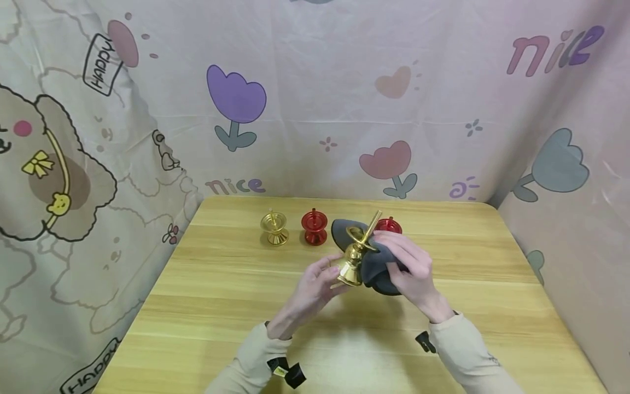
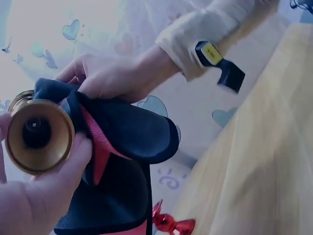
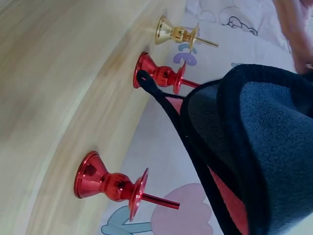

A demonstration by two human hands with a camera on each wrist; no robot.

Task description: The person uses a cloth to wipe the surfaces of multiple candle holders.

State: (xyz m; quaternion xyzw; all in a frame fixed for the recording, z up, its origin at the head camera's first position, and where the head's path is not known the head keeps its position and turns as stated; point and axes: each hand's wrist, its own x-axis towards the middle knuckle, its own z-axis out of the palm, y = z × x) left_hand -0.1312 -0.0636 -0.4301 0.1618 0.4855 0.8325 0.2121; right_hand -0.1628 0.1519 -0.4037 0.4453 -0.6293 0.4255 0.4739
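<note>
My left hand (image 1: 315, 282) grips a shiny gold candle holder (image 1: 350, 268) by its flared base, tilted so its long spike points up and to the right. The hollow underside of the base (image 2: 56, 155) faces the left wrist view. Over on the right, my right hand (image 1: 413, 268) pinches a dark grey-blue cloth (image 1: 376, 265) with black edging and a pink-red reverse side. The cloth lies against the holder's dish and stem, partly covering them. Most of the right hand's fingertips are hidden behind folds of the cloth.
Behind the hands, a second gold candle holder (image 1: 277, 236) and a red one (image 1: 315, 232) stand upright on the wooden table (image 1: 206, 312). Another red holder (image 1: 390, 224) is mostly hidden by the right hand. A patterned curtain (image 1: 315, 104) hangs along the table's back edge.
</note>
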